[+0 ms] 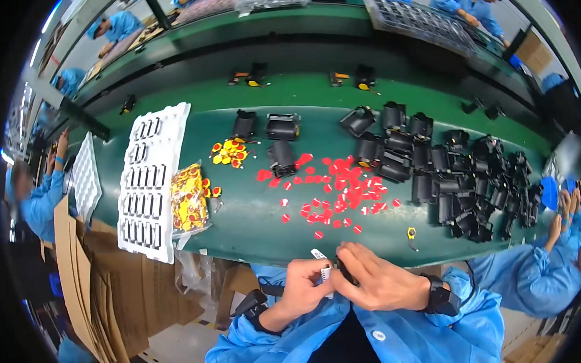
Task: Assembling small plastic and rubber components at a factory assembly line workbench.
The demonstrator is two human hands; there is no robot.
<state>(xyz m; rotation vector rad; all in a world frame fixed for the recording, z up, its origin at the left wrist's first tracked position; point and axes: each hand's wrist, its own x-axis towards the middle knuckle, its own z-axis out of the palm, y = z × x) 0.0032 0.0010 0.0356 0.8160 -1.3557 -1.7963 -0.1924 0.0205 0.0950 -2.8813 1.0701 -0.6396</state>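
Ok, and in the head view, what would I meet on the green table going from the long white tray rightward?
Long white tray, bag of yellow pieces, small loose yellow pile, scattered red discs, big heap of black parts.

The right hand (384, 283) mostly hides what seems a black part (343, 270).

Pretty baggy light-blue jacket (419, 343), kinda wrinkly, open at the front below the grip so a plain black top (344, 352) shows in the gap. There's a round white button (379, 335) under the right grip (383, 283). Just behind that one is a chunky black wrist unit (442, 297) on a band, and a similar boxy black gadget (251, 306) straps on behind the left grip (304, 287).
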